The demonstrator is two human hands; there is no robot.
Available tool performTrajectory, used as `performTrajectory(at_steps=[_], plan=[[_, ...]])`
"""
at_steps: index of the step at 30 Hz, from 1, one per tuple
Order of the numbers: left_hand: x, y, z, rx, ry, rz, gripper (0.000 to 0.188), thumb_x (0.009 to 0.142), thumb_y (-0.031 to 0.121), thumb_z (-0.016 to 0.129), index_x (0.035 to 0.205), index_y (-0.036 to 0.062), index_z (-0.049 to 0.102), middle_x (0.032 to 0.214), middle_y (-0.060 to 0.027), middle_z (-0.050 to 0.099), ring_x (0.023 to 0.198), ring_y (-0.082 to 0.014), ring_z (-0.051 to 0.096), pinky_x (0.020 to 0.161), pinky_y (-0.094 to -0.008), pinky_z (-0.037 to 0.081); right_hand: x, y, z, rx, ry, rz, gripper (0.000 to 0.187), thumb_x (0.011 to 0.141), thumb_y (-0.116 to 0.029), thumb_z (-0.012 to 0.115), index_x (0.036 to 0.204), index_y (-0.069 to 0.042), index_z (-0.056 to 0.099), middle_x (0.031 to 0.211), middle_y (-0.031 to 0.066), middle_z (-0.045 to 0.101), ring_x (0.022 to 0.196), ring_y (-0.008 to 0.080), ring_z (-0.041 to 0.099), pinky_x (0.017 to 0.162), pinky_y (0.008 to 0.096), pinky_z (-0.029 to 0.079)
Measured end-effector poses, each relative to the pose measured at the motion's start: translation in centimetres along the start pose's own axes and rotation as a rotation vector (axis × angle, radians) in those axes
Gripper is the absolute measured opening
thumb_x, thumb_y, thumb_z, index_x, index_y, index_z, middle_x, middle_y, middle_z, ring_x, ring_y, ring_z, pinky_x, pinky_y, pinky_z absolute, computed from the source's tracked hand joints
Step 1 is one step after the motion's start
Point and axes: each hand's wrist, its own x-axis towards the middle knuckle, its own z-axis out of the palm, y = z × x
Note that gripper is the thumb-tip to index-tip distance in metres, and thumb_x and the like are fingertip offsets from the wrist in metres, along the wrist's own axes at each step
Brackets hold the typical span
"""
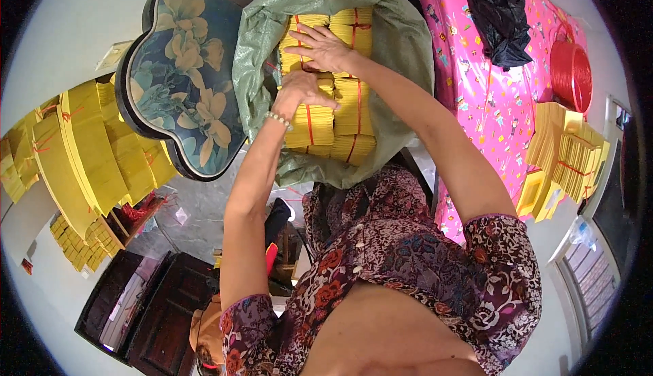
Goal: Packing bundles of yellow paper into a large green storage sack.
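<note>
A green woven sack (405,56) stands wide-mouthed in front of me, packed with bundles of yellow paper (354,100) tied with red string. My right hand (326,51) lies on the far left bundles, its fingers spread. Just nearer, my left hand (303,92), with a beaded bracelet (279,120) at the wrist, rests on the left bundles. Its thumb stretches out to the right; its other fingers are partly hidden. Neither hand visibly grips a bundle.
A dark flower-patterned tabletop (183,77) adjoins the sack's left side. Stacked yellow paper (88,151) stands farther left. At right, a pink patterned cover (483,117) bears a black plastic bag (500,22), a red string roll (570,75) and more paper bundles (575,165).
</note>
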Motion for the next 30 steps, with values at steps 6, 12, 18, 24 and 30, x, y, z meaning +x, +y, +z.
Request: performTrajectory(at_steps=[6,12,18,24,30], plan=[[0.1,0.6,-0.6,-0.003,0.097,0.082,0.112,0.053,0.087,0.052,0.113,-0.0076,0.058,0.114,-0.0221,0.059,0.105,-0.031,0.058,0.09,-0.0371,0.046,-0.3,0.0,0.0,0.019,0.01,0.024,0.058,0.084,-0.033,0.059,0.138,-0.035,0.035,0.149,0.0005,0.024,0.139,0.0214,0.014,0.112,0.0417,0.014],[1.1,-0.8,-0.4,-0.218,-0.051,0.129,0.108,0.053,0.081,0.058,0.116,-0.0058,0.056,0.12,-0.0223,0.055,0.114,-0.0301,0.052,0.096,-0.0359,0.042,-0.4,-0.4,-0.5,-0.025,-0.063,0.006,0.059,0.086,-0.035,0.055,0.14,-0.032,0.031,0.15,0.0045,0.02,0.14,0.0247,0.013,0.113,0.0437,0.013],[1.7,0.9,0.8,-0.15,0.073,0.087,0.107,0.047,0.073,0.066,0.123,-0.0016,0.053,0.127,-0.0206,0.052,0.116,-0.032,0.051,0.097,-0.0348,0.042,-0.8,-0.1,0.0,0.018,0.025,0.014,0.059,0.083,-0.034,0.059,0.137,-0.034,0.036,0.149,0.002,0.024,0.139,0.0226,0.016,0.112,0.0419,0.014],[2.2,-0.8,2.6,-0.049,0.021,0.128,0.094,0.048,0.063,0.069,0.114,-0.0032,0.059,0.121,-0.0219,0.055,0.114,-0.033,0.051,0.094,-0.034,0.042,-0.5,-1.2,-0.1,0.028,-0.018,0.006,0.059,0.083,-0.037,0.059,0.137,-0.034,0.037,0.149,0.0015,0.024,0.14,0.0226,0.014,0.112,0.0416,0.014],[2.5,-0.1,1.0,-0.1,-0.048,0.042,0.088,0.048,0.064,0.068,0.108,0.0005,0.064,0.119,-0.0207,0.057,0.11,-0.0303,0.054,0.092,-0.0335,0.043,-0.4,-0.4,0.1,0.065,-0.029,0.028,0.058,0.083,-0.036,0.059,0.137,-0.034,0.037,0.15,0.0011,0.023,0.14,0.0221,0.014,0.112,0.0414,0.014]])
